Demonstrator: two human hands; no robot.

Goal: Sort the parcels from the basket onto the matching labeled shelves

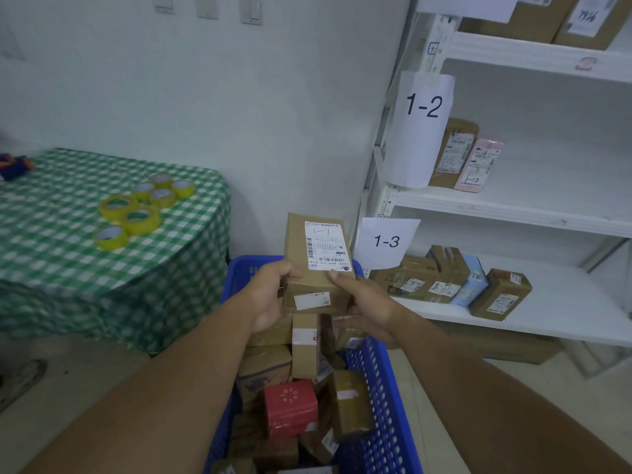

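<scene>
Both hands hold one brown cardboard parcel (316, 265) above the blue basket (379, 381). Its white shipping label faces me, with "1-1" handwritten on it. My left hand (270, 295) grips its lower left edge and my right hand (362, 302) grips its lower right. The basket below holds several more parcels, among them a red box (290, 408). To the right stands a white shelf rack (513, 206) with paper signs "1-2" (424, 107) and "1-3" (386, 241).
Two parcels stand on the 1-2 shelf (465, 155); several lie on the 1-3 shelf (451, 282). More boxes sit on the top shelf (554, 18). A table with a green checked cloth (68, 261) on the left carries several yellow tape rolls (136, 210).
</scene>
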